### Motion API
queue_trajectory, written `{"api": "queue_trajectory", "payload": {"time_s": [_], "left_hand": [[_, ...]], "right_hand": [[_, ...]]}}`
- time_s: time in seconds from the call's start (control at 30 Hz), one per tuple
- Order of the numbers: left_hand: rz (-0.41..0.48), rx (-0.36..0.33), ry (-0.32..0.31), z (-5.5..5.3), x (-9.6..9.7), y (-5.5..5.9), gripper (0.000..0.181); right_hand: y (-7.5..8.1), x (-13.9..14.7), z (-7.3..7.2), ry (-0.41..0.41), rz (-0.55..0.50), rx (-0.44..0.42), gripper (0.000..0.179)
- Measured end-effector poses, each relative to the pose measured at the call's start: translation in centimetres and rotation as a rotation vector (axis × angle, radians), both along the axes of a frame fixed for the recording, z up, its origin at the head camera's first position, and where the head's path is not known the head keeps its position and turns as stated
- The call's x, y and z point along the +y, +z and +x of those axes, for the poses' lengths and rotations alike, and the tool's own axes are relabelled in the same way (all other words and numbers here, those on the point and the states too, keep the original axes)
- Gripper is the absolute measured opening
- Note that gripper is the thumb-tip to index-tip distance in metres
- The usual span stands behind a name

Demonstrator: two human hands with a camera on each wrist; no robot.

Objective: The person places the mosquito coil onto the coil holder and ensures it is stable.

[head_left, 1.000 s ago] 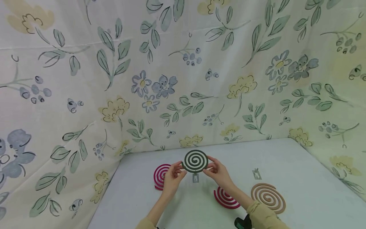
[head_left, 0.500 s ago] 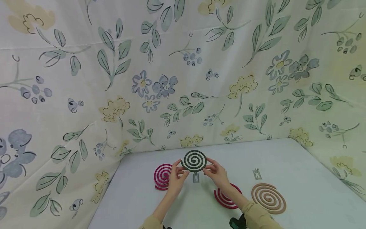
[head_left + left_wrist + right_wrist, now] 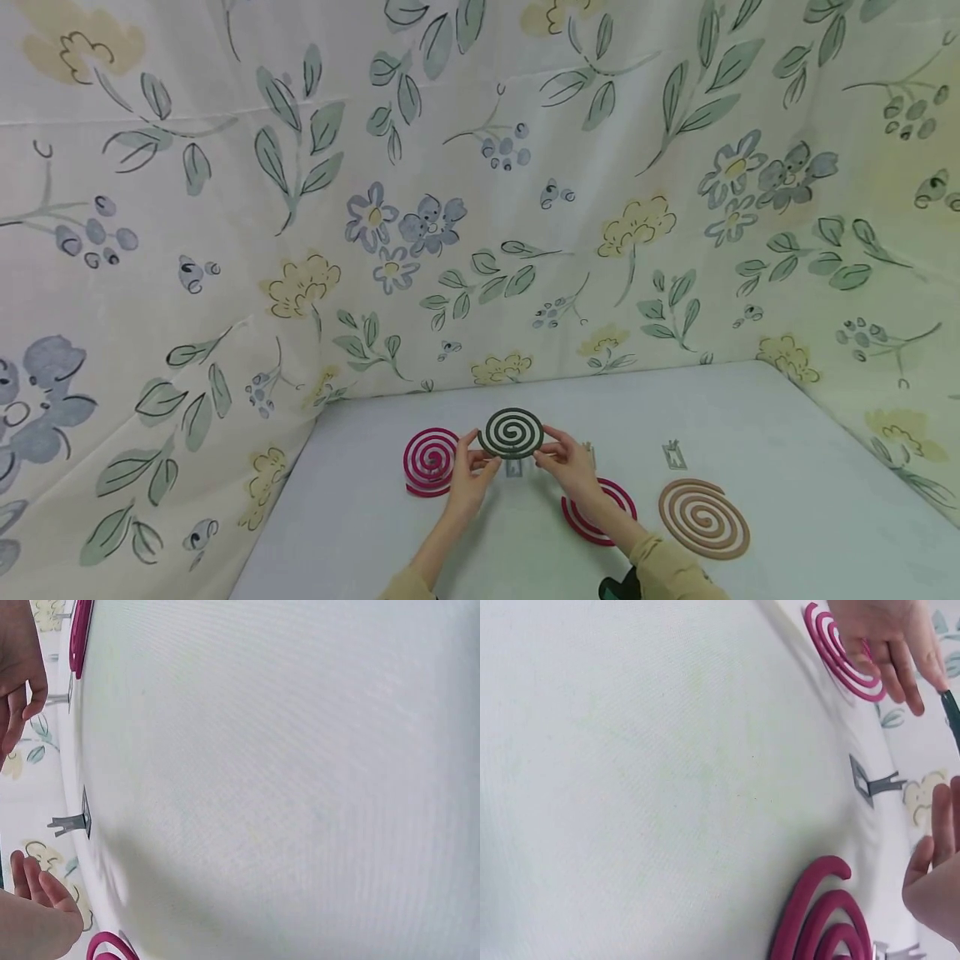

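A dark green mosquito coil (image 3: 512,433) is held up over the middle of the white table, its face tilted towards me. My left hand (image 3: 467,487) grips its left rim and my right hand (image 3: 572,471) its right rim, thumbs at the near edge. Just below the coil is a small metal coil stand (image 3: 513,468), partly covered by it; its upright prongs (image 3: 889,782) show in the right wrist view. Only an edge of the green coil (image 3: 952,716) appears there, at the left hand's fingertips. The left wrist view shows both hands but not the green coil.
A magenta coil (image 3: 429,462) lies behind my left hand, and another magenta coil (image 3: 588,521) lies partly under my right forearm. Farther right are a tan coil (image 3: 703,518) and a metal stand (image 3: 674,455). One more stand (image 3: 590,454) peeks out beside my right hand. Floral cloth (image 3: 480,250) hangs behind.
Both hands have lowered the green coil slightly and tipped it flatter. The stand by my right hand has come into sight, and more of the left magenta coil shows.
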State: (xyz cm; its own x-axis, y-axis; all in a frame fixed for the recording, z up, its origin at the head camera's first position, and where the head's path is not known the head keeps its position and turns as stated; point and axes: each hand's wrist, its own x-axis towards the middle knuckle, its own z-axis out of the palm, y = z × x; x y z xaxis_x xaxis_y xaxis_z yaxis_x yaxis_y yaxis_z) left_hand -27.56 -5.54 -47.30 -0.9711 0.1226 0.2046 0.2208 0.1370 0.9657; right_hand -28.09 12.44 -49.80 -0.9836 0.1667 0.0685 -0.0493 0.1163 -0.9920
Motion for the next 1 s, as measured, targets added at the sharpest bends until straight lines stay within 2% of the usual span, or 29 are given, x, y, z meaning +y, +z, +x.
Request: {"api": "queue_trajectory", "payload": {"time_s": [0.1, 0.3, 0.37, 0.47, 0.67, 0.77, 0.87, 1.0], "left_hand": [[0.002, 0.014, 0.010, -0.4, 0.1, -0.9, 0.055], [-0.064, 0.065, 0.032, -2.2, 0.3, -4.3, 0.057], [-0.082, 0.067, 0.025, -2.4, 0.3, -4.9, 0.057], [-0.091, 0.049, 0.017, -2.1, 0.4, -4.7, 0.057], [-0.057, 0.026, -0.011, -0.4, 0.3, -2.2, 0.054], [-0.048, 0.009, -0.015, -0.1, 0.3, -1.8, 0.054], [-0.049, -0.004, -0.003, -0.6, 0.3, -2.6, 0.055], [-0.060, -0.041, 0.025, -2.0, 0.3, -4.6, 0.058]], "right_hand": [[-0.3, -0.1, 0.0, 0.009, -0.021, 0.006, 0.052], [-1.4, 0.0, -0.2, 0.014, -0.009, -0.001, 0.053], [-1.7, 0.1, -0.3, 0.013, -0.004, -0.011, 0.052], [-2.1, 0.1, -0.5, 0.018, 0.001, -0.023, 0.051], [-2.4, 0.1, -0.6, 0.030, 0.018, -0.027, 0.051], [-2.4, 0.1, -0.7, 0.034, 0.030, -0.022, 0.051], [-2.4, -0.1, -0.8, 0.037, 0.028, -0.019, 0.051], [-2.4, -0.4, -0.8, 0.027, 0.024, -0.017, 0.050]]}}
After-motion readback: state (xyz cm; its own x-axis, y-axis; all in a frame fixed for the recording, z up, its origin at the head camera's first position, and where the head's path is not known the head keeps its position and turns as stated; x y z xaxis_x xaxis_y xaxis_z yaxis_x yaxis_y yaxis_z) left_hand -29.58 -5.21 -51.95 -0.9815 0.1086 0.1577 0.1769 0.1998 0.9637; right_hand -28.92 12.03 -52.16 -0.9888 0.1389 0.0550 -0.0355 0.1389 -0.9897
